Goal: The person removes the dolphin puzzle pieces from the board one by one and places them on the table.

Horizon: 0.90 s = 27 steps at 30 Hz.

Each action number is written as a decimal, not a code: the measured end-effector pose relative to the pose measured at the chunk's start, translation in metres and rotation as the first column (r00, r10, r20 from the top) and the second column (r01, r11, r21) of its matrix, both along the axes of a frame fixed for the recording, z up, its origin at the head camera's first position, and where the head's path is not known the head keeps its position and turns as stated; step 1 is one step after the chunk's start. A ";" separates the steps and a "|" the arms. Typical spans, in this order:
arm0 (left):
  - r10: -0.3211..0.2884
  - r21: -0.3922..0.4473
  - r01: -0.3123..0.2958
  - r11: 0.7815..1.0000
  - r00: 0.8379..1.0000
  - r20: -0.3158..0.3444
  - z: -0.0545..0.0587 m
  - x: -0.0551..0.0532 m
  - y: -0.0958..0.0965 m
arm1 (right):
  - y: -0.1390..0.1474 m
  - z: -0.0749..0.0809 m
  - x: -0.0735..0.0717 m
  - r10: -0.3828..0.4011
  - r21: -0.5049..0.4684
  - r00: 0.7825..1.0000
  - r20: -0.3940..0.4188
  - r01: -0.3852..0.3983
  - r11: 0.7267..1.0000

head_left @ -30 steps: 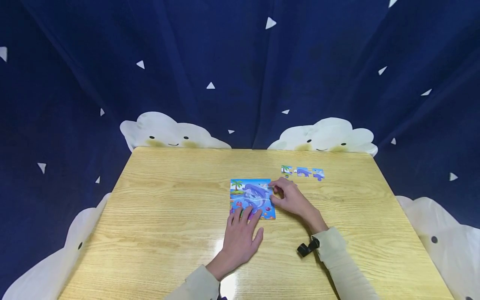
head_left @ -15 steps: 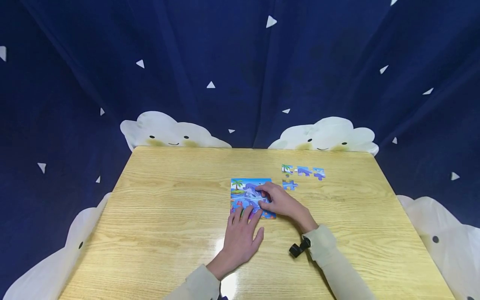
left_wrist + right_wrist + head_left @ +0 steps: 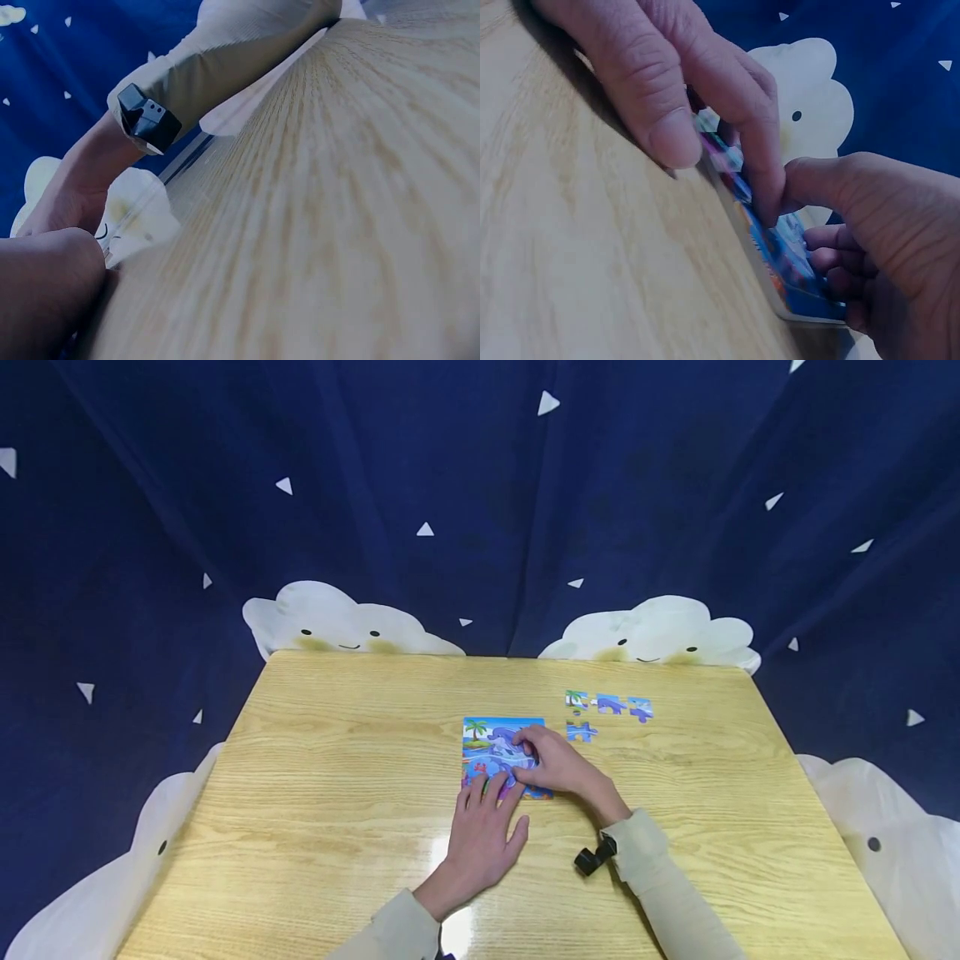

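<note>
A square dolphin jigsaw puzzle [image 3: 476,752] lies flat near the middle of the wooden table. My left hand [image 3: 482,839] is spread, its fingertips resting on the puzzle's near edge. Over the right half is my right hand [image 3: 561,763], with thumb and curled fingers bent down onto the picture; I cannot tell whether a piece is pinched there. In the right wrist view the right hand [image 3: 900,225] has its thumb tip close beside the index finger of the left hand [image 3: 649,67]. The right hand hides much of the dolphin.
Loose jigsaw pieces lie behind and right of the puzzle: a palm tree piece [image 3: 576,699], a dolphin piece [image 3: 610,703], a sky piece [image 3: 641,707] and a blue piece [image 3: 581,732] in front. A black camera [image 3: 592,857] sits at the right wrist above the table [image 3: 337,827].
My right hand has moved left from the puzzle's right edge onto the picture, uncovering the blue loose piece. It barely moves in the last half second. The left hand stays put.
</note>
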<state>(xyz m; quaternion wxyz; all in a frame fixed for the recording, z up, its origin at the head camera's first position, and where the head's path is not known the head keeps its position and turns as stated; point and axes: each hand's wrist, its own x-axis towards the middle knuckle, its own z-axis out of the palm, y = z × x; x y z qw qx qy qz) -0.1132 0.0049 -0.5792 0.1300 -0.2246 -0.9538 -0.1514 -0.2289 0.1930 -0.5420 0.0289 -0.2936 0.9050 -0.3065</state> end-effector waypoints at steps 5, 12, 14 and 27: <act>-0.002 0.003 0.002 1.000 1.000 -0.009 -0.002 -0.001 0.000 | -0.001 -0.001 0.002 -0.028 -0.015 0.999 0.042 0.029 0.999; 0.000 0.002 0.000 1.000 1.000 -0.015 -0.003 -0.001 0.000 | -0.001 -0.002 0.002 -0.045 -0.057 0.995 0.093 0.051 0.997; 0.002 -0.002 -0.002 1.000 1.000 -0.008 -0.002 -0.001 0.000 | -0.001 -0.002 0.002 -0.037 -0.084 0.994 0.107 0.046 0.995; 0.004 0.018 -0.004 1.000 1.000 0.003 -0.001 0.000 0.000 | 0.005 0.000 -0.002 0.015 -0.164 0.984 0.178 0.014 0.986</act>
